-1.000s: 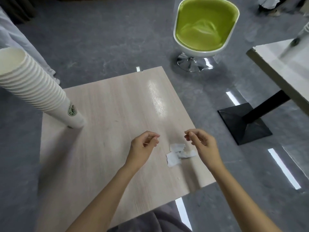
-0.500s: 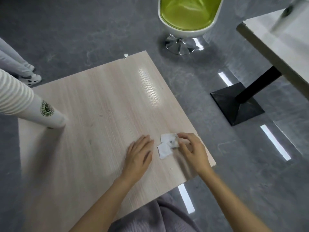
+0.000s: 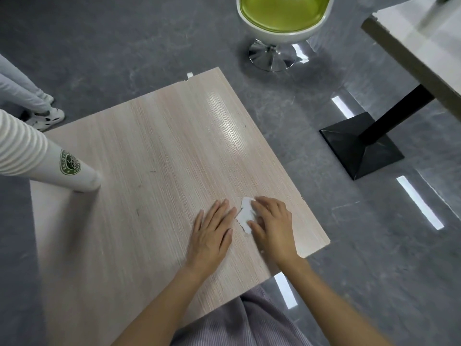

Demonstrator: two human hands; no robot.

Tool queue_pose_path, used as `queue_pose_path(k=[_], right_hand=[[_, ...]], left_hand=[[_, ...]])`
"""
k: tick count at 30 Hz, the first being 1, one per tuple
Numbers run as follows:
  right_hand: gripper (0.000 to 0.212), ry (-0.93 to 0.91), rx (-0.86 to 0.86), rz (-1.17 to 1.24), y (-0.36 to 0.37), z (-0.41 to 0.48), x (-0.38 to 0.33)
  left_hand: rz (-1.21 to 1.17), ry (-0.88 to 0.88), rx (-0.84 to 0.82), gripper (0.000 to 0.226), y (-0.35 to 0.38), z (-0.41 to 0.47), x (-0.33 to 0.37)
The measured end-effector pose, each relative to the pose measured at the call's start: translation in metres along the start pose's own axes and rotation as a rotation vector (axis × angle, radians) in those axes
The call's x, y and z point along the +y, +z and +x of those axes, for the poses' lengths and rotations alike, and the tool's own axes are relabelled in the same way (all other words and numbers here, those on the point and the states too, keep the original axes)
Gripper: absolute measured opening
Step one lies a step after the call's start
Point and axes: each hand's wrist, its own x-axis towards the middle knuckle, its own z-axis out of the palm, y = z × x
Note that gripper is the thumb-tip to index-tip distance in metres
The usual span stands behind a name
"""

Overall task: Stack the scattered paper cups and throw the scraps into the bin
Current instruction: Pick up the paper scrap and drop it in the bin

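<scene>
A tall stack of white paper cups [image 3: 37,158] with a green logo stands on the left side of the light wooden table [image 3: 154,151]. Small white paper scraps [image 3: 245,216] lie near the table's right front corner. My left hand [image 3: 212,233] rests flat on the table just left of the scraps, fingers together, holding nothing. My right hand [image 3: 272,226] lies palm down over the right part of the scraps, fingertips pressing on them; how much paper it covers is hidden. No bin is in view.
A green and white swivel chair [image 3: 282,18] stands beyond the table. A second table [image 3: 419,46] on a black pedestal base [image 3: 361,146] is at the right. A person's legs and white shoes [image 3: 45,118] are at the far left on the grey floor.
Both hands came down from above the table. The left went flat beside the scraps; the right moved onto the scraps and slid them closer together.
</scene>
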Motion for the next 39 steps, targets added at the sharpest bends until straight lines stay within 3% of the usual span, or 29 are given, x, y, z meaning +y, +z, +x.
queue_pose_path(k=[14,25,32,39], right_hand=[[0.016,0.182,0.132,0.273,-0.003,0.005,-0.01],[0.013,0.537,0.573,0.518,-0.047,-0.052,-0.011],[0.017,0.648,0.804,0.595,-0.096,-0.109,0.004],[0.019,0.755,0.977,0.617,-0.135,-0.182,0.038]], left_hand=[[-0.016,0.045,0.022,0.048,-0.002,0.0,-0.004],[-0.285,0.09,0.167,0.041,-0.025,0.008,-0.001],[-0.461,0.216,0.025,0.042,-0.051,0.029,0.058],[-0.584,0.299,-0.186,0.027,-0.034,0.033,0.164]])
